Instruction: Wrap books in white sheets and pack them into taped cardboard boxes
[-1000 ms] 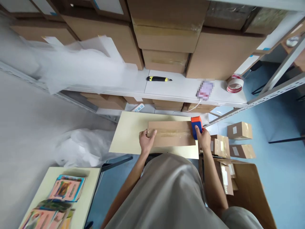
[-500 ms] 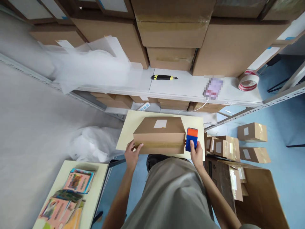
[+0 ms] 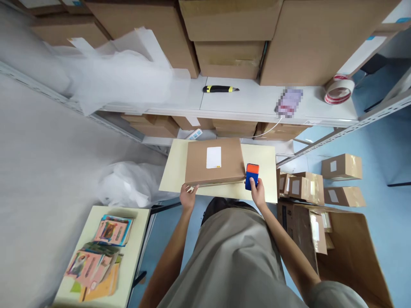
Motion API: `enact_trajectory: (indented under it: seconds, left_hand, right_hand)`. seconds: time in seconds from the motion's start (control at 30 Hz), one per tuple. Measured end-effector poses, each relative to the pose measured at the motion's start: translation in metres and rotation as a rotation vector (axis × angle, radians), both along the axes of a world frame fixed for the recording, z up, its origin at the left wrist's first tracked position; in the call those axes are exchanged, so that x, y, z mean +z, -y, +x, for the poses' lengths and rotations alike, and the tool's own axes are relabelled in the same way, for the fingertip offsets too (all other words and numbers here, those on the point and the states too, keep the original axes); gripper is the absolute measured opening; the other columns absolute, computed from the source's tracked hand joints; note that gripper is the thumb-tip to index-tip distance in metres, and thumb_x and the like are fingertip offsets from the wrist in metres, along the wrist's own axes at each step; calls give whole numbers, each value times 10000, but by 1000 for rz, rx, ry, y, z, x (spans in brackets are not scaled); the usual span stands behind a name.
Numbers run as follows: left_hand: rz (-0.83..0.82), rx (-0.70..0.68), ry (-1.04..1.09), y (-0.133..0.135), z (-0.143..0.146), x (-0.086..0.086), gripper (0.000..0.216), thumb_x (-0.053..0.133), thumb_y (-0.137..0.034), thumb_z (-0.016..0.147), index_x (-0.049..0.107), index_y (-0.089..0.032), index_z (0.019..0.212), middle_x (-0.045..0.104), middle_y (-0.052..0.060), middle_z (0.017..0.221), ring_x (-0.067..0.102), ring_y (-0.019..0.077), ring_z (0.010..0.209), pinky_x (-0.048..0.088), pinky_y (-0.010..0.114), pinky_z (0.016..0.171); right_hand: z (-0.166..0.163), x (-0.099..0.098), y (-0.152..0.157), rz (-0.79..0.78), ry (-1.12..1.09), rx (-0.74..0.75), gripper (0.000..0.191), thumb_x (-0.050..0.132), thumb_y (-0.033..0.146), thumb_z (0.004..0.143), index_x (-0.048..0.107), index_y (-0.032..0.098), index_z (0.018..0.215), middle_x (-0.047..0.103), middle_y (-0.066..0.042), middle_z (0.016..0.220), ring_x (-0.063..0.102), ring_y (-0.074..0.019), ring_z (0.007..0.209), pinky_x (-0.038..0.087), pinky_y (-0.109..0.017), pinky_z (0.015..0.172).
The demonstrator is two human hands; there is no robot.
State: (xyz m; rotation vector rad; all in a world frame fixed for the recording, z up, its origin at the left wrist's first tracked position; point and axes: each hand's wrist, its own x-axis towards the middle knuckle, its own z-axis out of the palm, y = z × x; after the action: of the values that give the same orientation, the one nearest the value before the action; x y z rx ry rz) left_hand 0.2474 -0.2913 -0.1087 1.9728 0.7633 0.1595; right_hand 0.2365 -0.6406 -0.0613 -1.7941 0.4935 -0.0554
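A closed brown cardboard box (image 3: 199, 170) with a white label (image 3: 213, 157) on its upper face sits on the small cream table (image 3: 173, 171). My left hand (image 3: 188, 196) has its fingers at the box's near left edge, thumb above and fingertips partly hidden beneath. In my right hand (image 3: 257, 192) is a blue handheld block with an orange top (image 3: 252, 176), my thumb pressed on its face. This block is beside the box's right end; I cannot tell whether the fingers behind it touch the box.
Ahead, a white shelf (image 3: 237, 99) carries a utility knife (image 3: 221, 89), a blurred-out phone-like item (image 3: 289, 102), a tape roll (image 3: 339, 90) and white foam sheeting (image 3: 128, 77). Books (image 3: 112, 231) lie on a left table. A large open carton (image 3: 349, 252) and smaller boxes (image 3: 342, 167) stand right.
The box has tipped, its taped near side turning out of sight and its labelled face showing more. Both hands moved with it. The view has shifted slightly.
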Motion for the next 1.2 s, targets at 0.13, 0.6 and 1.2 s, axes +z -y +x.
enact_trajectory:
  seconds: [0.13,0.6,1.2]
  left_hand:
    - [3,38,73,8,-11,-5,392,892,-330,788,689,-213,1102,753,92,1097,783,257,942,693,437,854]
    - [1,-576,504,66,-160,142,264,688,-369,1065,736,-274,1307,756,104,1286,736,245,1197,673,393,969]
    - [16,-523,459,54,-265,155,191,689,-396,1071,776,-258,1171,788,65,1135,759,209,1032,643,358,945]
  right_hand:
    - [-25,-2,-2,-212,-10,38,652,441,882,1000,545,249,1112,727,-57,800,679,-271,697,530,-358,666]
    - [-139,61,-14,-955,395,815,457,437,595,1166,619,177,1198,777,-157,963,741,-335,941,593,-479,956]
    - [-222,106,-22,-1051,416,1099,514,408,588,1170,653,145,1261,787,-185,1046,729,-356,1026,565,-502,1025]
